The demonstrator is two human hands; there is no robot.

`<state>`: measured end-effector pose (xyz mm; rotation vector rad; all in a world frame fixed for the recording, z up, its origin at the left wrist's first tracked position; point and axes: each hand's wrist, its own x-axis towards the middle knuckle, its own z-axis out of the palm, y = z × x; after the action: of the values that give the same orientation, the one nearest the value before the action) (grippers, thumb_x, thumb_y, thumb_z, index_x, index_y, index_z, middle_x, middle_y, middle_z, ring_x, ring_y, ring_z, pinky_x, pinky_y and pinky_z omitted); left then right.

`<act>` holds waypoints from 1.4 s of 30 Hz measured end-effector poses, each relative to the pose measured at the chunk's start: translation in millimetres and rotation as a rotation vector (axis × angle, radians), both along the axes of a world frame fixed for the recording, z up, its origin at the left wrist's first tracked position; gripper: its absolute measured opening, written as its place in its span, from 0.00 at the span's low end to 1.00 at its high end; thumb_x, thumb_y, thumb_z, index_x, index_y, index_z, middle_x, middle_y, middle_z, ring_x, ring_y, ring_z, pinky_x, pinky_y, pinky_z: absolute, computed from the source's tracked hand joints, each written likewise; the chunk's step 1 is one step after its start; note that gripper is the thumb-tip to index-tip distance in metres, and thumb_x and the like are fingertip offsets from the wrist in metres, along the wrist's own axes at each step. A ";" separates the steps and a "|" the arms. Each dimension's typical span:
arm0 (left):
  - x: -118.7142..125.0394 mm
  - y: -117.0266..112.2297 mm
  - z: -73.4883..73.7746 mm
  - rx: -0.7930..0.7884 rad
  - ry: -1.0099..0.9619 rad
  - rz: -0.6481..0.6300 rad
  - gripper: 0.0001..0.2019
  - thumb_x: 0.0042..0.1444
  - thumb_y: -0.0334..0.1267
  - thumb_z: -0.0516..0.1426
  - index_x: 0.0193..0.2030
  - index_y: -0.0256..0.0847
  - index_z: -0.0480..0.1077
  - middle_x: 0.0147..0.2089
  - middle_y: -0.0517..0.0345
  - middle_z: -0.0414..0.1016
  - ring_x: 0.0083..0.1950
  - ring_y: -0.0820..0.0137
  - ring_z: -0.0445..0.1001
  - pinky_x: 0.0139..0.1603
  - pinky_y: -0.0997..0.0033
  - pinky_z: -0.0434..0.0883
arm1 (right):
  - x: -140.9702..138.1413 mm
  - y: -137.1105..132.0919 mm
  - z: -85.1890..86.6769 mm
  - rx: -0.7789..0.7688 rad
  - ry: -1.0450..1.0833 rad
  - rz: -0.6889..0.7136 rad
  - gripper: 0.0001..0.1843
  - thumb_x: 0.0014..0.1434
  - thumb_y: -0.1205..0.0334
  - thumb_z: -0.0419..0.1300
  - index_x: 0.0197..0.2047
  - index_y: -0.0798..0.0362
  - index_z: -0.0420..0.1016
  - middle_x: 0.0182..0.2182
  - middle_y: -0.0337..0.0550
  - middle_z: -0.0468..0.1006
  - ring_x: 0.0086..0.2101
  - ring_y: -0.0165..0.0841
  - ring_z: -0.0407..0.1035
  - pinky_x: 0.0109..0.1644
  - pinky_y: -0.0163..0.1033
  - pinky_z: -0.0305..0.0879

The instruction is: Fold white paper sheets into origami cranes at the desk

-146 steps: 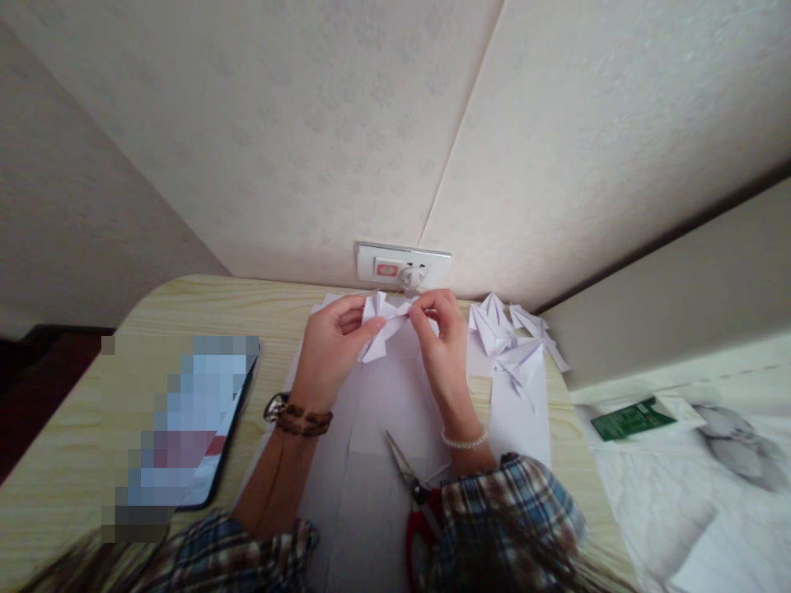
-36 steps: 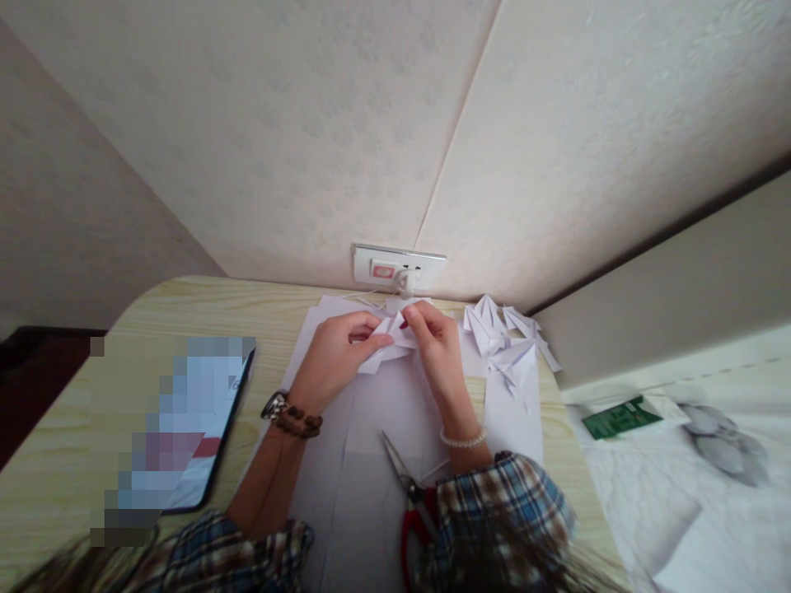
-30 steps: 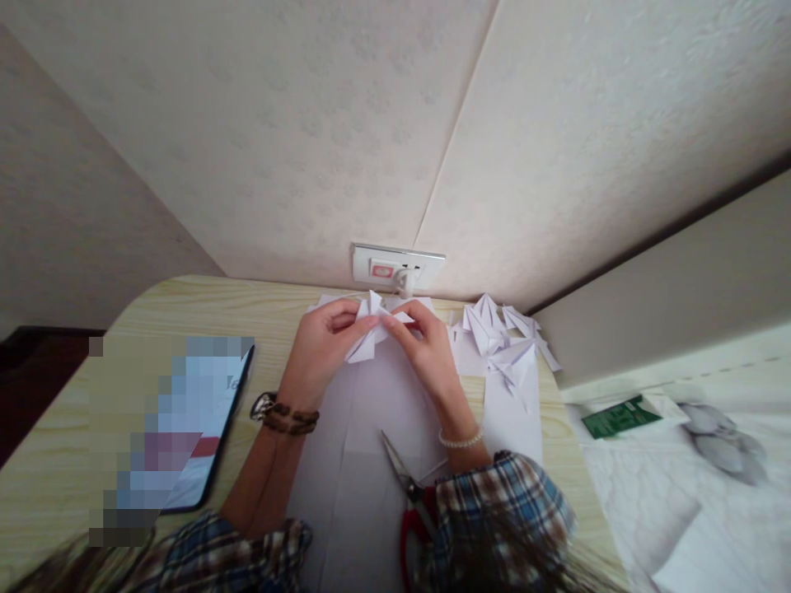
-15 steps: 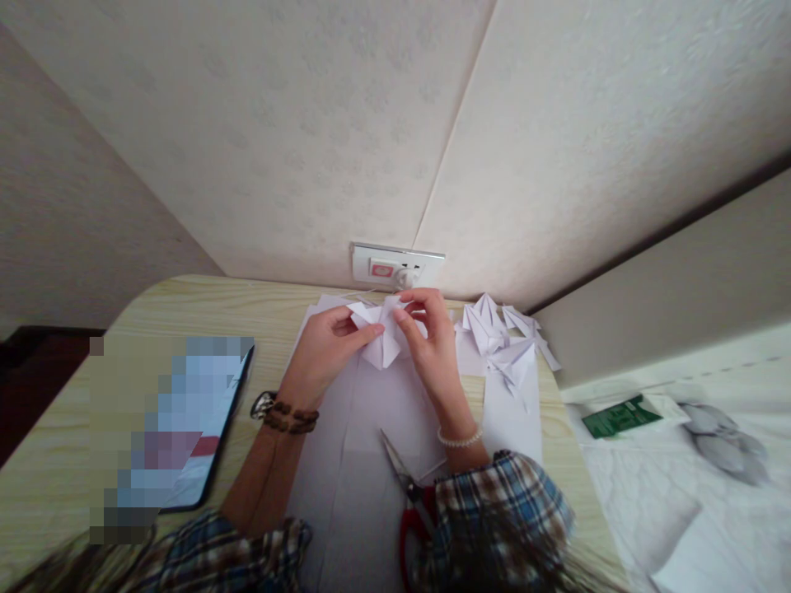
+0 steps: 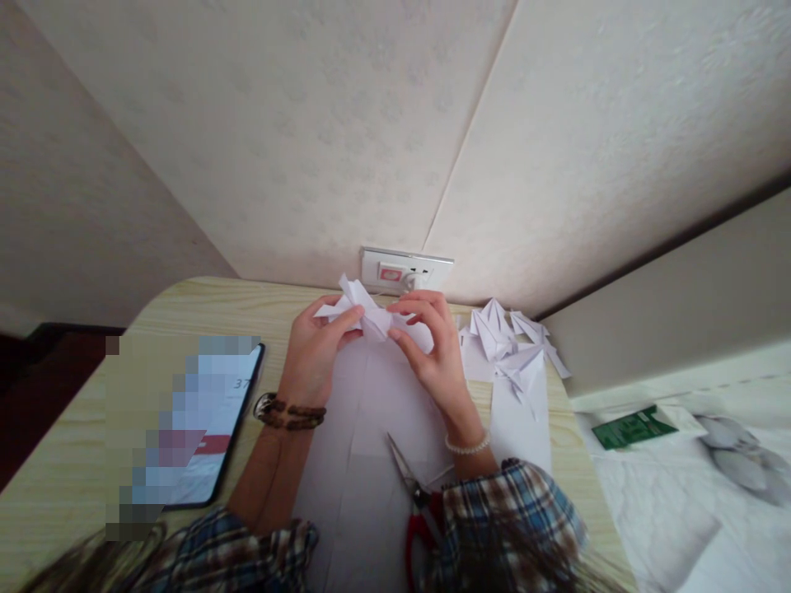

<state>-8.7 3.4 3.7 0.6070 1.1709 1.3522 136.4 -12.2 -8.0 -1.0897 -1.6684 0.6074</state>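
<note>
Lying nearest the wearer on the pale wood-grain table (image 5: 578,486) are red-handled scissors (image 5: 421,497), blades pointing toward the far edge, handles partly hidden by the plaid right sleeve (image 5: 525,498). Beneath them, white paper sheets (image 5: 376,420) spread up the middle toward the far edge. Toward the table's left edge lies a phone (image 5: 216,449), screen up, partly obscured by blocky blurring; the left sleeve (image 5: 228,548) is just below it. Off the table's right edge, a green-and-white packet (image 5: 636,427) sits on a white, quilted-looking surface (image 5: 655,494). Farther up, the left hand (image 5: 312,346), with a watch and brown beaded bracelets at its wrist, pinches a folded white paper (image 5: 366,315) between thumb and fingers, near the middle of the far edge. The right hand (image 5: 432,338), wearing a pale beaded bracelet, curves thumb and fingertips around the paper's right end; whether they press on it cannot be told. Near the far right corner rest several pointed folded paper pieces (image 5: 520,366). Beyond the far edge, a patterned wall (image 5: 309,148) carries a socket panel (image 5: 371,268) with a white plug.
</note>
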 end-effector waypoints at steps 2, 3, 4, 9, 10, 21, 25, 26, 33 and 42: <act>-0.1 -0.1 0.6 -0.007 -0.002 0.000 0.11 0.36 0.33 0.68 0.28 0.39 0.72 0.27 0.63 0.78 0.30 0.72 0.75 0.33 0.74 0.74 | 0.4 -0.2 -0.6 0.014 -0.030 0.001 0.11 0.60 0.71 0.58 0.43 0.46 0.75 0.45 0.44 0.69 0.49 0.35 0.66 0.49 0.43 0.67; 0.0 -0.3 1.0 -0.008 -0.001 -0.003 0.12 0.36 0.33 0.68 0.28 0.39 0.72 0.27 0.63 0.77 0.30 0.72 0.75 0.33 0.74 0.74 | 0.6 0.0 -1.2 0.017 -0.046 0.005 0.13 0.59 0.72 0.57 0.43 0.45 0.75 0.46 0.44 0.69 0.49 0.35 0.65 0.49 0.43 0.67; 0.3 -0.7 1.4 -0.007 0.001 -0.011 0.12 0.36 0.34 0.68 0.29 0.39 0.72 0.27 0.63 0.77 0.30 0.73 0.75 0.33 0.74 0.74 | 0.7 0.4 -1.9 0.019 -0.058 0.008 0.14 0.59 0.73 0.57 0.43 0.45 0.75 0.46 0.44 0.69 0.50 0.36 0.65 0.50 0.44 0.67; 3.2 -2.8 3.0 -0.001 0.022 -0.089 0.18 0.33 0.38 0.70 0.31 0.36 0.71 0.28 0.62 0.77 0.31 0.72 0.75 0.37 0.70 0.75 | 0.8 1.8 -3.1 0.044 -0.051 -0.054 0.12 0.57 0.73 0.59 0.39 0.46 0.74 0.44 0.42 0.70 0.47 0.36 0.66 0.50 0.44 0.66; 3.7 -3.0 3.2 -0.004 0.022 -0.097 0.19 0.32 0.38 0.70 0.32 0.36 0.71 0.28 0.61 0.77 0.31 0.71 0.75 0.38 0.69 0.75 | 0.6 1.7 -2.5 0.050 -0.043 -0.070 0.11 0.57 0.73 0.59 0.38 0.47 0.74 0.43 0.42 0.70 0.47 0.36 0.66 0.49 0.43 0.66; 5.6 -5.1 4.2 -0.019 0.021 -0.112 0.17 0.33 0.37 0.70 0.29 0.36 0.69 0.28 0.61 0.78 0.30 0.73 0.76 0.36 0.72 0.76 | -0.8 0.1 0.0 0.105 -0.034 -0.130 0.07 0.57 0.70 0.62 0.33 0.48 0.74 0.40 0.42 0.68 0.44 0.36 0.66 0.50 0.43 0.64; 5.4 -5.4 3.1 0.007 0.010 -0.125 0.17 0.34 0.38 0.70 0.29 0.37 0.69 0.28 0.61 0.78 0.30 0.73 0.76 0.38 0.71 0.76 | -1.0 0.4 0.8 0.096 -0.012 -0.157 0.06 0.58 0.69 0.61 0.32 0.48 0.72 0.36 0.40 0.69 0.41 0.35 0.66 0.48 0.43 0.63; 5.4 -5.3 3.0 0.014 0.008 -0.130 0.16 0.35 0.38 0.70 0.28 0.36 0.69 0.28 0.61 0.78 0.30 0.73 0.76 0.38 0.71 0.76 | -1.2 0.2 1.1 0.088 0.000 -0.152 0.06 0.58 0.69 0.61 0.32 0.49 0.72 0.35 0.40 0.70 0.41 0.34 0.67 0.48 0.42 0.63; 6.5 -4.7 2.1 0.067 -0.003 -0.169 0.13 0.38 0.35 0.69 0.28 0.36 0.70 0.28 0.63 0.77 0.31 0.75 0.75 0.37 0.77 0.75 | -2.4 1.7 -2.3 0.014 0.203 -0.155 0.07 0.57 0.69 0.61 0.30 0.50 0.68 0.33 0.37 0.70 0.38 0.32 0.66 0.46 0.40 0.62; 7.2 -5.6 4.1 0.078 0.078 -0.164 0.13 0.36 0.36 0.70 0.25 0.38 0.70 0.28 0.63 0.76 0.31 0.73 0.74 0.34 0.77 0.75 | -1.9 4.3 -8.5 -0.118 0.354 -0.153 0.05 0.56 0.66 0.62 0.30 0.51 0.68 0.30 0.36 0.69 0.35 0.31 0.65 0.42 0.38 0.60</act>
<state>-1.4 -2.2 7.8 0.8004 1.1094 1.2478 134.4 -8.0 -16.5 -1.1092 -1.2457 0.7582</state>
